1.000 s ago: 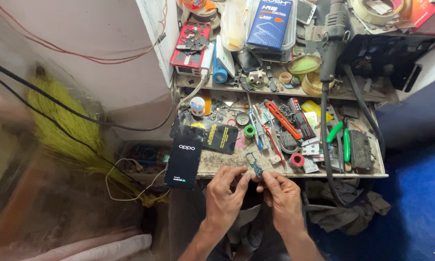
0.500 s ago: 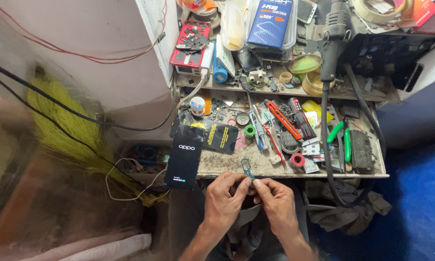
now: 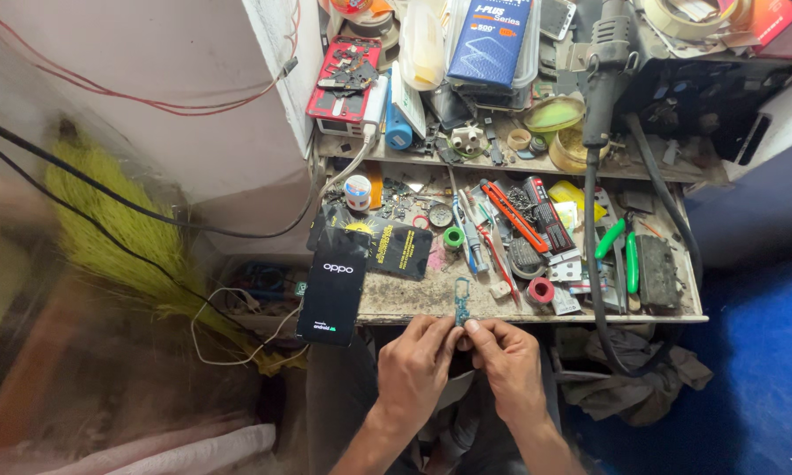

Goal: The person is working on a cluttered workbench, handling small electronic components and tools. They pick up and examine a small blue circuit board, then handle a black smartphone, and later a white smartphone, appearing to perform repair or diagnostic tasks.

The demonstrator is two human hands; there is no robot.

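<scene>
My left hand (image 3: pixel 415 365) and my right hand (image 3: pixel 504 356) meet just below the front edge of a cluttered workbench (image 3: pixel 413 303). Between their fingertips they pinch a small thin bluish metal part (image 3: pixel 461 302), which stands upright above the bench edge. A black smartphone (image 3: pixel 333 288) with a lit boot screen lies at the bench's front left corner, hanging over the edge, just left of my left hand. A white cable (image 3: pixel 237 334) loops down beside it.
The bench holds a black mat (image 3: pixel 400 249), screwdrivers (image 3: pixel 470 233), a red tool (image 3: pixel 512 215), green-handled pliers (image 3: pixel 620 246), rolls of tape (image 3: pixel 541 290) and a hot-air wand with hose (image 3: pixel 600 79). A shelf behind carries boxes and jars. A yellow broom (image 3: pixel 123 229) leans at the left.
Both hands have shifted slightly right and up along the bench edge, still holding the small part, which now stands a little higher and more upright.
</scene>
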